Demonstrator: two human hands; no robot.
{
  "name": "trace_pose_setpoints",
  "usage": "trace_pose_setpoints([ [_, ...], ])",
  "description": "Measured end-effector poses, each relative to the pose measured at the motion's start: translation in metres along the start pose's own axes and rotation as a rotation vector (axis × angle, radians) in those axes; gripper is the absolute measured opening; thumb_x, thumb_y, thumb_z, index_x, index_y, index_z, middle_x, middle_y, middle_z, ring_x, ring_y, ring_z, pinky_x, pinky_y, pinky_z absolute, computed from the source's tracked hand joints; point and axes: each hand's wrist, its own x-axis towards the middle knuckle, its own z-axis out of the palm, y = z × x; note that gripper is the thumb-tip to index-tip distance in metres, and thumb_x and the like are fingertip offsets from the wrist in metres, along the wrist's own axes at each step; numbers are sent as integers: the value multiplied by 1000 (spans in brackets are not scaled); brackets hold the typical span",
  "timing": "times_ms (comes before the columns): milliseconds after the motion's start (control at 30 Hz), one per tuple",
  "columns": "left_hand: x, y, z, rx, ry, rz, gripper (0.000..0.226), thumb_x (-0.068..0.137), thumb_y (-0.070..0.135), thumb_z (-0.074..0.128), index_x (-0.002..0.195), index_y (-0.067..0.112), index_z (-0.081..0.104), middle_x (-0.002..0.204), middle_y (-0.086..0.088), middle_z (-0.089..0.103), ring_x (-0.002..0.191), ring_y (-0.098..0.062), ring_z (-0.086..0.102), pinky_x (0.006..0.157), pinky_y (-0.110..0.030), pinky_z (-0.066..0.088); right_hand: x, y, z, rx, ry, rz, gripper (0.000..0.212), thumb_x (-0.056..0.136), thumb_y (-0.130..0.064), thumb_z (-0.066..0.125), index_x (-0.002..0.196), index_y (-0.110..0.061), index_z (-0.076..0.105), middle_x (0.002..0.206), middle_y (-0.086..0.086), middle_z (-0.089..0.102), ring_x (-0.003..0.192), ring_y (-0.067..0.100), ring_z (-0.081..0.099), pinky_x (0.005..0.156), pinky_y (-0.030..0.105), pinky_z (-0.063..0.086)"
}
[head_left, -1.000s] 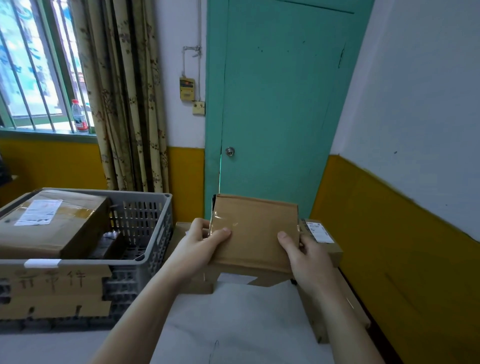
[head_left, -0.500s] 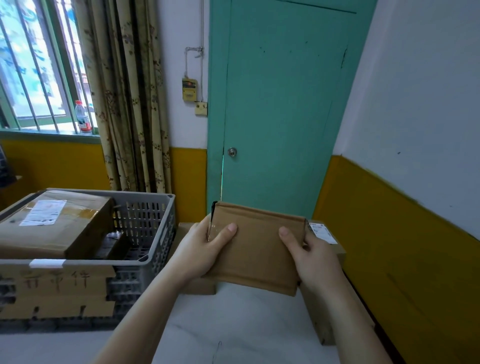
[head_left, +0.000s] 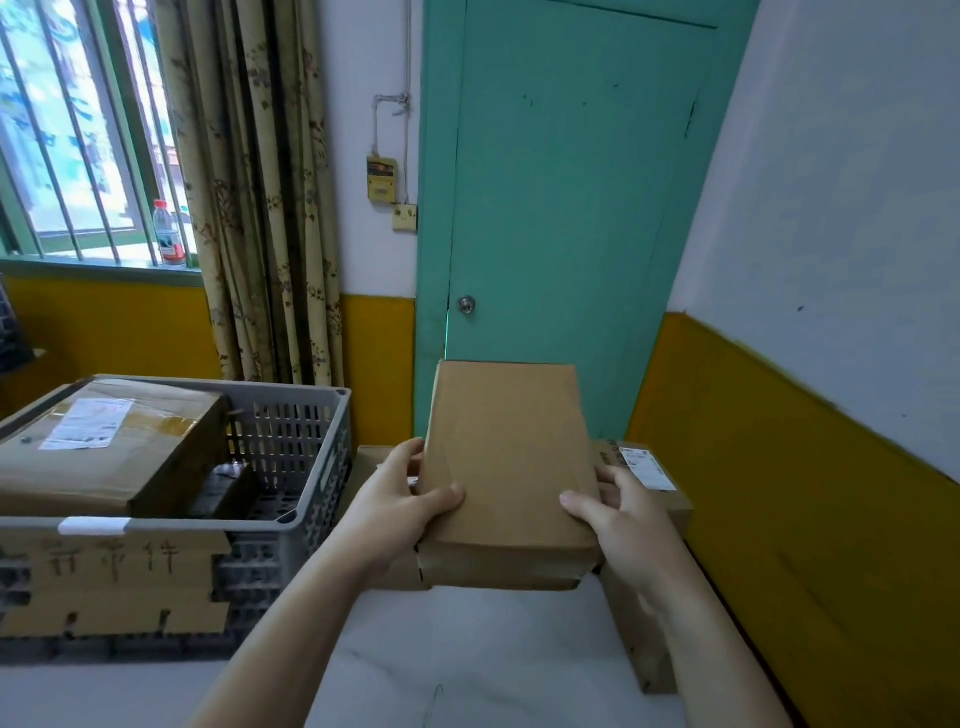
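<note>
A plain brown cardboard box (head_left: 506, 462) is held in the air in front of me, above the white table (head_left: 467, 654). Its broad face is turned up toward me and it stands on its long axis. My left hand (head_left: 395, 499) grips its left edge, thumb on the top face. My right hand (head_left: 623, 514) grips its right edge, thumb also on the top face. The fingers of both hands are hidden beneath the box.
A grey plastic crate (head_left: 291, 457) on the left holds a large labelled carton (head_left: 104, 447). Another labelled cardboard box (head_left: 649, 478) lies at the right, along the yellow wall. A second box (head_left: 374, 457) sits behind my hands. A teal door (head_left: 561, 208) is straight ahead.
The box has been turned in both hands from lying wide to standing long, and it has been raised slightly. Its taped face no longer shows.
</note>
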Motion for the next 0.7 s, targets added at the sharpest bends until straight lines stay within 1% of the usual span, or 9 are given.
trace_pose_setpoints([
  [67, 1, 0, -1, 35, -2, 15, 81, 90, 25, 79, 157, 31, 33, 138, 0, 57, 117, -25, 64, 92, -46, 62, 1, 1, 0, -6, -31, -25, 13, 91, -29, 72, 96, -41, 73, 97, -16, 78, 92, 10, 74, 89, 42, 59],
  [133, 3, 1, 1, 41, -4, 30, 75, 90, 34, 78, 153, 32, 39, 138, -1, 58, 116, -24, 66, 91, -46, 62, 1, 2, 1, -27, -22, -56, 7, 94, -37, 70, 93, -39, 77, 94, -19, 78, 87, 5, 74, 88, 42, 60],
  [200, 3, 1, 3, 84, 41, 54, 67, 89, 45, 75, 147, 32, 44, 136, 0, 59, 111, -21, 68, 88, -44, 63, 3, 3, 3, -72, 37, -96, 11, 95, -42, 70, 92, -34, 77, 90, -18, 78, 86, 8, 74, 86, 45, 61],
  [300, 3, -4, 6, 138, 96, 78, 46, 91, 40, 75, 129, 31, 49, 130, 2, 61, 107, -19, 68, 87, -45, 63, 6, 7, 4, -76, 41, -99, 2, 93, -32, 76, 91, -33, 76, 89, -14, 80, 87, 12, 76, 85, 47, 62],
  [367, 6, -6, 5, 110, 101, 52, 48, 88, 37, 80, 124, 29, 51, 124, 2, 62, 104, -19, 69, 85, -46, 64, 7, 10, 3, -59, 44, -66, 6, 90, -29, 79, 93, -33, 75, 91, -16, 79, 87, 11, 76, 86, 45, 63],
  [467, 9, -2, 1, 62, 98, 30, 64, 82, 43, 84, 134, 30, 47, 121, 0, 63, 101, -20, 70, 82, -44, 65, 9, 12, 3, -78, 58, -84, 15, 88, -49, 76, 96, -36, 75, 92, -23, 77, 88, 6, 75, 81, 37, 61],
  [533, 10, 0, 2, 86, 87, 47, 75, 85, 52, 77, 148, 33, 41, 125, 0, 63, 105, -21, 70, 86, -44, 63, 9, 13, 2, -165, 87, -137, 28, 88, -62, 70, 95, -36, 76, 90, -27, 76, 86, 1, 72, 74, 30, 57],
  [567, 9, 1, 3, 112, 85, 64, 73, 88, 53, 73, 151, 32, 41, 127, 1, 64, 107, -21, 70, 87, -45, 63, 10, 14, 2, -183, 97, -152, 29, 88, -62, 69, 95, -35, 76, 89, -26, 76, 87, 2, 71, 74, 30, 57],
  [700, 10, -5, 6, 119, 105, 82, 47, 91, 41, 75, 130, 28, 52, 118, 2, 68, 99, -17, 71, 81, -42, 64, 14, 15, 2, -122, 77, -140, 19, 89, -50, 76, 103, -39, 68, 102, -16, 76, 101, 11, 71, 88, 42, 61],
])
